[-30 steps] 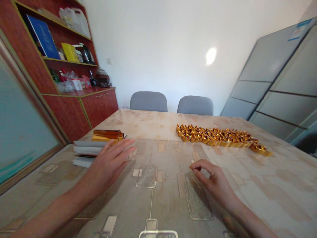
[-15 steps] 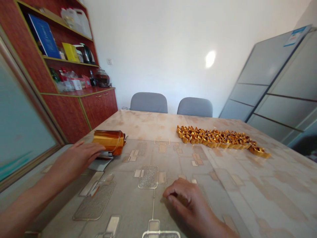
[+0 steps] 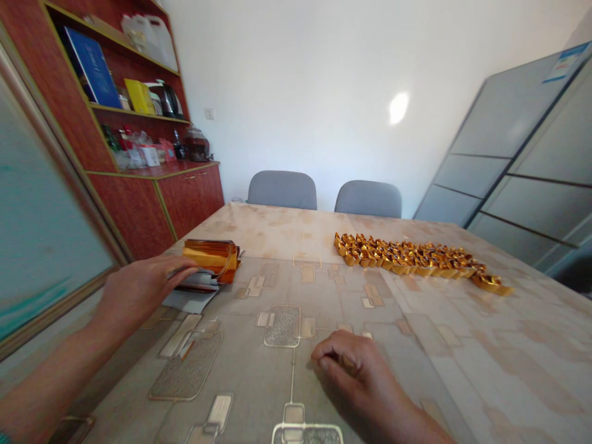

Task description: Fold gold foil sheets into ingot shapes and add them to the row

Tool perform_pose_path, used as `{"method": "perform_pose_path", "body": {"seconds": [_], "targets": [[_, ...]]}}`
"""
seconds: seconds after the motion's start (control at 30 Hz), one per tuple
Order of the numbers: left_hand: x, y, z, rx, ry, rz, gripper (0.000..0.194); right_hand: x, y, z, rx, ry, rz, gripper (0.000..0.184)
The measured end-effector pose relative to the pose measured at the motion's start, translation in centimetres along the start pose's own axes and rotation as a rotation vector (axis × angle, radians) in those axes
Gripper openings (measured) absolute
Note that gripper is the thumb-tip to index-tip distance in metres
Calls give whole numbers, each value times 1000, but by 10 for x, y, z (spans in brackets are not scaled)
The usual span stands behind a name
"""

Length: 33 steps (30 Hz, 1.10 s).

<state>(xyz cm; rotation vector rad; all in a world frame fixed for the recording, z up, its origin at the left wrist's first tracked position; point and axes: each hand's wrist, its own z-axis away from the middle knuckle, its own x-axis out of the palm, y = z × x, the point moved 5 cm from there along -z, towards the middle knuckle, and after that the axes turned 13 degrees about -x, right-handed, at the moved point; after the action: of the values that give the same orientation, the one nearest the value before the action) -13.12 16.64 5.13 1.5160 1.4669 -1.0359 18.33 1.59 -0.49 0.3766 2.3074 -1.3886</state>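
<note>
My left hand (image 3: 139,293) rests on a stack of gold foil sheets (image 3: 206,265) at the table's left edge, fingers laid over the stack with the top sheet curling up beyond them. My right hand (image 3: 358,376) lies near the front of the table with fingers curled in a loose fist; whether anything is in it is hidden. A long pile of several folded gold paper ingots (image 3: 416,259) stretches across the far right part of the table (image 3: 485,345).
Two grey chairs (image 3: 282,188) stand at the table's far side. A red wooden cabinet with shelves (image 3: 152,179) holding bottles, a kettle and boxes is on the left. Grey panels (image 3: 522,166) lean against the wall at right.
My left hand went left onto the foil stack, and its top sheet now curls up. My right hand pulled back toward me and closed into a loose fist.
</note>
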Motion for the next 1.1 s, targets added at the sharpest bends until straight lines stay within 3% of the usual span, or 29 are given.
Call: {"method": "perform_pose_path", "body": {"seconds": [0.37, 0.67, 0.87, 0.97, 1.1], "targets": [[0, 0, 3, -30, 16, -13, 45, -26, 26, -7, 39, 38, 82, 17], [-27, 2, 4, -198, 214, 67, 50, -17, 22, -4, 17, -29, 35, 17], [-33, -6, 7, -287, 408, 204, 40, -19, 20, -5, 4, -22, 34, 16], [-33, -5, 12, -198, 554, 283, 30, -19, 18, -6, 8, -26, 14, 16], [-34, 18, 27, 131, 656, 431, 16, -19, 20, -5, 43, -6, -47, 18]]}}
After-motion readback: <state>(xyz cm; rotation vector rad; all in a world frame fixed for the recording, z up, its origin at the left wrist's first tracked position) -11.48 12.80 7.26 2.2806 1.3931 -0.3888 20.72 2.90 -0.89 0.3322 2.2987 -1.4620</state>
